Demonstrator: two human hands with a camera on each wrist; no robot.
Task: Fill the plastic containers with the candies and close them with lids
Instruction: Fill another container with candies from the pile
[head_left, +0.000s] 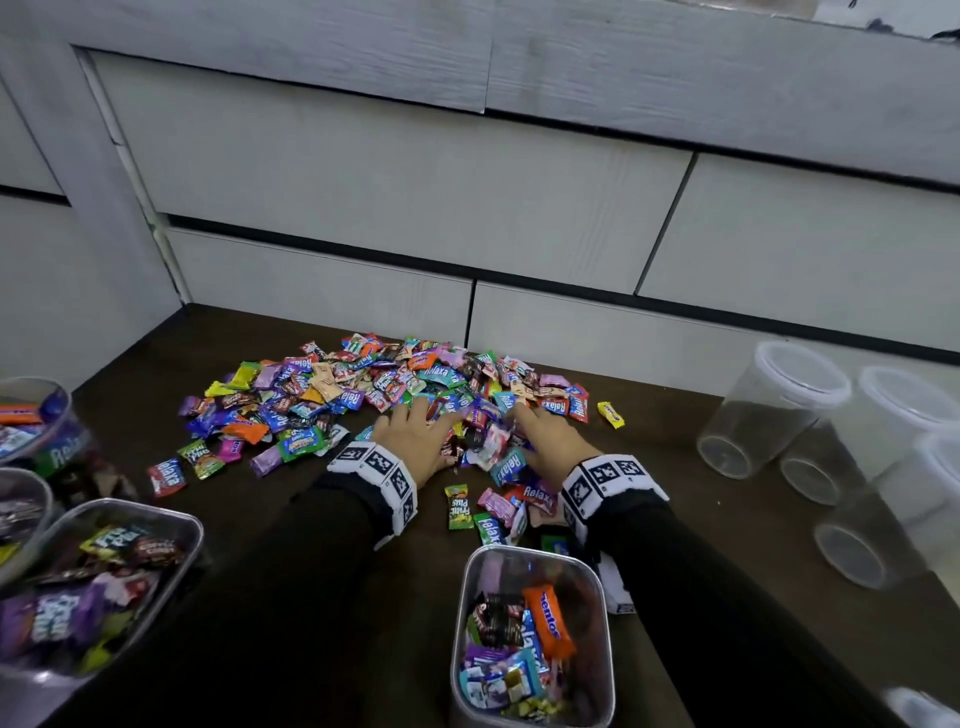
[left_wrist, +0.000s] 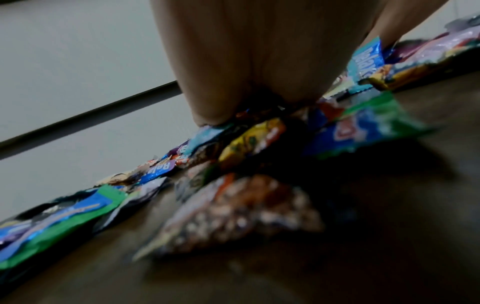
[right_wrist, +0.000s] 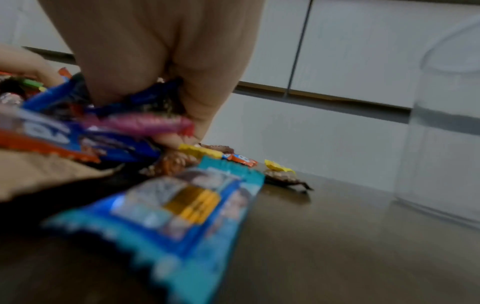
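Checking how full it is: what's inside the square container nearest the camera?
The square container holds mixed wrapped candies: an orange Mentos pack, blue, purple and dark wrappers. It looks partly filled, with no lid. Whatever lies beneath the top layer is covered.

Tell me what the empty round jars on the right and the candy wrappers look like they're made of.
Round jars: apparently clear plastic, slightly frosted; the tabletop shows through their walls. Candy wrappers: seemingly thin glossy plastic film or foil, printed, with crimped zigzag ends and bright glints.
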